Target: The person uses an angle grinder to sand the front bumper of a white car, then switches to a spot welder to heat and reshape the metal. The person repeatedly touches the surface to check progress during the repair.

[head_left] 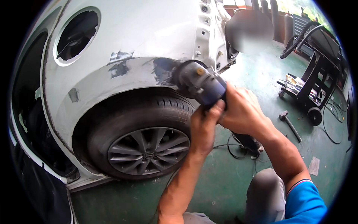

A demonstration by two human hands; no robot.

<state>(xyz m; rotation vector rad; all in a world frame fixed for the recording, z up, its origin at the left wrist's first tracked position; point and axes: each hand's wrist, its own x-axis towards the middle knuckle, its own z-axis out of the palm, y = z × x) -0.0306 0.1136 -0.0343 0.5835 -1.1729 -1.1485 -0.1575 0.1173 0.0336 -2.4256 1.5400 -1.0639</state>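
Note:
My left hand (204, 127) and my right hand (244, 110) are both closed round a dark angle grinder (204, 84), the left below, the right on its right side. Its round head is up against the white car's rear fender (149, 33), just above the wheel arch. Whether the disc touches the metal is hidden behind the tool. Left of the grinder, a grey sanded patch (163, 70) shows through the paint. Smaller scraped patches (119, 68) lie further along the arch. Beneath it sits the wheel (149, 153), a black tyre on a grey multi-spoke rim.
A hammer (290, 126) lies on the green floor (227, 186) to the right. Behind it stands a black wheeled cart (320, 78) with hoses and a loaded lower shelf. Black cables (231, 145) loop near a dark tool (248, 143). My bent knee (264, 194) is below my right arm.

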